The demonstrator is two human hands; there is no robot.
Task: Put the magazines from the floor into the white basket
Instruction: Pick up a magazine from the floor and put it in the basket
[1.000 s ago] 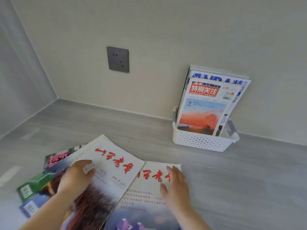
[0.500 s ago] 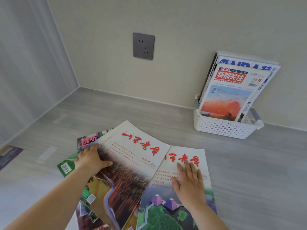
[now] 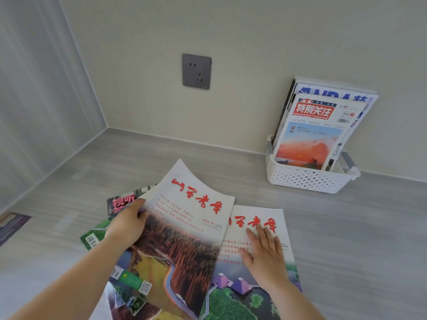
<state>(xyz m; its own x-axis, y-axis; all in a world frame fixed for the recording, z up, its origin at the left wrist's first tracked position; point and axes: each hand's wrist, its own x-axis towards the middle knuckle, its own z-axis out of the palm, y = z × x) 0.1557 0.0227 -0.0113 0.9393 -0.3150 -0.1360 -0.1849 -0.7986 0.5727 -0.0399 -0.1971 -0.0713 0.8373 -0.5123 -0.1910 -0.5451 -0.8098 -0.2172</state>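
Observation:
Several magazines lie fanned on the grey floor in front of me. My left hand point(image 3: 128, 224) grips the left edge of the top magazine point(image 3: 184, 229), a white cover with red characters and a forest picture, and its far corner curls up off the pile. My right hand point(image 3: 265, 255) rests flat, fingers apart, on a second magazine point(image 3: 256, 289) of the same title to the right. More magazines point(image 3: 120, 202) stick out underneath at the left. The white basket point(image 3: 307, 179) stands against the wall at the right and holds several upright magazines point(image 3: 316, 132).
A grey wall socket point(image 3: 196, 71) sits on the back wall above the floor. The room corner point(image 3: 107, 127) is at the left. A dark flat printed item point(image 3: 11, 225) lies on the floor at the far left edge.
My left hand has closed on the top magazine's left edge and its far end has lifted off the pile. My right hand has stayed flat on the second magazine. The view came closer.

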